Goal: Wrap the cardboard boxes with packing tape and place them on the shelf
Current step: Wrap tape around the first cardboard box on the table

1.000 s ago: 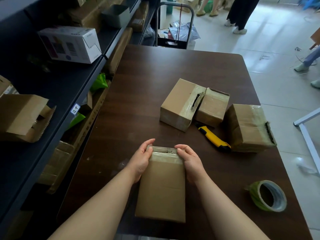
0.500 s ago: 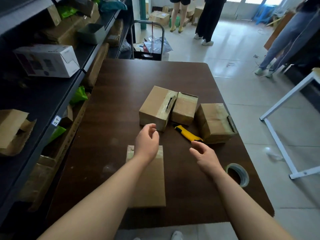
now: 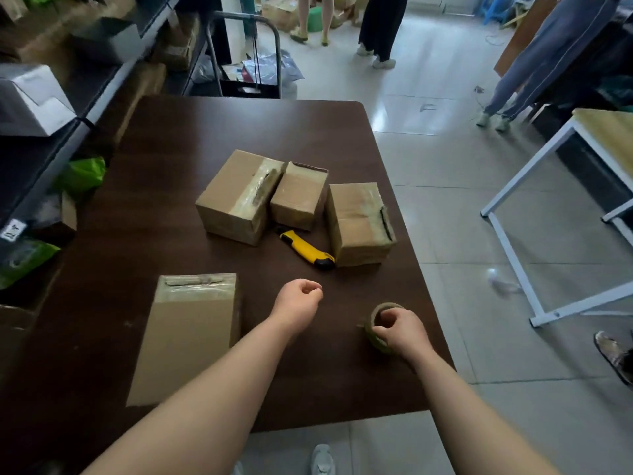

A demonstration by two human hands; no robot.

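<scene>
I see R hand (image 3: 399,332) w/ fingers curled round tape roll (image 3: 376,341); L hand (image 3: 298,305) loosely curled, holds nothing, near flat box (image 3: 186,334).

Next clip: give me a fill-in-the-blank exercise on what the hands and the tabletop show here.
1. The right hand grips the packing tape roll, while the left hand holds ____.
2. The utility knife on the table has a ____ body.
3. The nearest cardboard box lies to the ____ of the left hand.
4. Farther away, ____ more cardboard boxes stand clustered.

Missing words: nothing; yellow; left; three.
</scene>
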